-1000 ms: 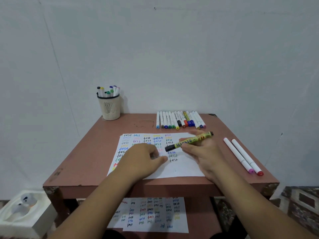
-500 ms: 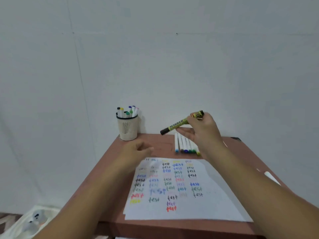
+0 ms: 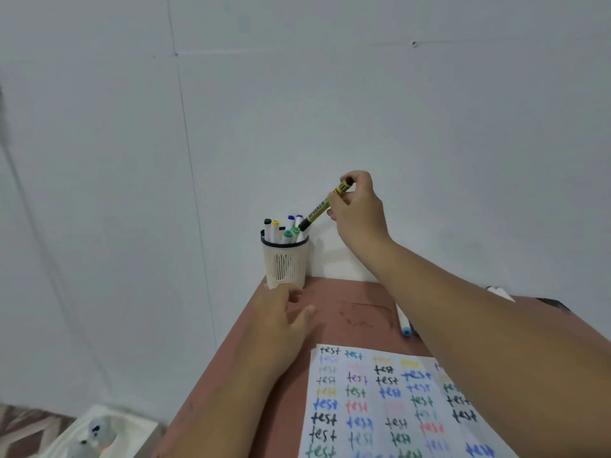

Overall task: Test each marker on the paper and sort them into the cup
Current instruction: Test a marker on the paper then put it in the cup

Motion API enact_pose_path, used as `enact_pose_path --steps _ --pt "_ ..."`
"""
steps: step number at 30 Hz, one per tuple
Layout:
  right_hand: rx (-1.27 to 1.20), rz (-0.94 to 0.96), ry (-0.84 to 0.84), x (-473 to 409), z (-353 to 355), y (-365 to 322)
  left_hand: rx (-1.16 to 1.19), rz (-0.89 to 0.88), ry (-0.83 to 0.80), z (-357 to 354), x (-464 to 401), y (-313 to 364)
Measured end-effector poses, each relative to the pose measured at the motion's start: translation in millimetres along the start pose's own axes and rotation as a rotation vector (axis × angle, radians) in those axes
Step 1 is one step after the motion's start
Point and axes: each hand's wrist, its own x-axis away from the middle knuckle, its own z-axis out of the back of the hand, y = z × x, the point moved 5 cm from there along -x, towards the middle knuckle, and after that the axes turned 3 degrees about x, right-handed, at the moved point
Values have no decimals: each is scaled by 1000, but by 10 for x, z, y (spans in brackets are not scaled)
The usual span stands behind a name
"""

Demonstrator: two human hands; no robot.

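A yellow-green marker with black cap and printed barrel (image 3: 322,206) is pinched at its upper end by the fingers and thumb of the right hand (image 3: 358,213), which is raised above the far left corner of the reddish-brown table (image 3: 347,312). The marker is held tilted, its black capped end lowered to the rim of the cream slotted plastic cup with a dark rim (image 3: 285,259), beside the green caps of the white-bodied markers standing in the cup (image 3: 281,229). The cup is stood at the far left corner of the table, close to the white wall (image 3: 297,94). The left hand (image 3: 281,322) is held over the table's left edge just in front of the cup, fingers loosely spread and holding nothing; contact with the cup cannot be told. A white sheet of paper covered with the word "test" in many colours (image 3: 390,401) is laid on the table nearer its front edge. A white marker with a blue cap (image 3: 404,322) is seen lying behind the paper, partly hidden by the right forearm.
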Motion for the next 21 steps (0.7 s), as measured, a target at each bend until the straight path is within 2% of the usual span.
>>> enact_pose_path --steps 6,11,16,21 --pt "138 21 -197 -70 -444 242 -22 -46 -1 -35 -52 -11" --pt "219 72 -283 -65 -682 371 -33 -86 -2 -73 -57 -2" --pt "265 85 -310 -9 -750 422 -50 -108 -17 -91 -77 10" --pt "204 37 -266 16 -418 440 -28 -130 -30 -101 -52 57"
